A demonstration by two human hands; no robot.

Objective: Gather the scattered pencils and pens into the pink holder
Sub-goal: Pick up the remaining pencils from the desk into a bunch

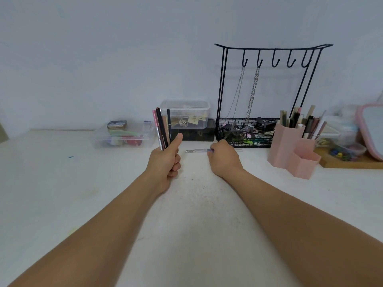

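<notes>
My left hand grips a bunch of pens and pencils upright, thumb up; a pink one and black ones stick out above the fist. My right hand has its fingers curled onto a thin silver and purple pen that lies flat on the white table, its tip pointing left. The pink holder stands to the right, with several pens and pencils in its tall back compartments. Its low front compartment looks empty.
A black wire rack with hooks, chains and a basket of clips stands behind my right hand. Clear plastic boxes and a dark box line the wall. A wooden tray and a pink-rimmed mirror are at the far right.
</notes>
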